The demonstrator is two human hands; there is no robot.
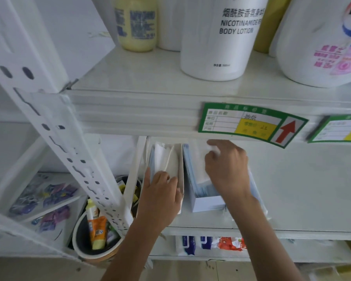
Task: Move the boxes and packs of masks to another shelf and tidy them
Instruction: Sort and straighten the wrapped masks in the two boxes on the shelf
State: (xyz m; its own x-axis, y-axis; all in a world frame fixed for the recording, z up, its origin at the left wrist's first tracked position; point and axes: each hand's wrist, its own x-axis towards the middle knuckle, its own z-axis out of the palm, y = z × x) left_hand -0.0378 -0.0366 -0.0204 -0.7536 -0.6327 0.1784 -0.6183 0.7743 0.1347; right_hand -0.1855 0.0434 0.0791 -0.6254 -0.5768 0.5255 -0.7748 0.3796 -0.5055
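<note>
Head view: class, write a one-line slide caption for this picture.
Both hands, left hand and right hand, reach into two open mask boxes on a white shelf beneath a body lotion bottle.
</note>
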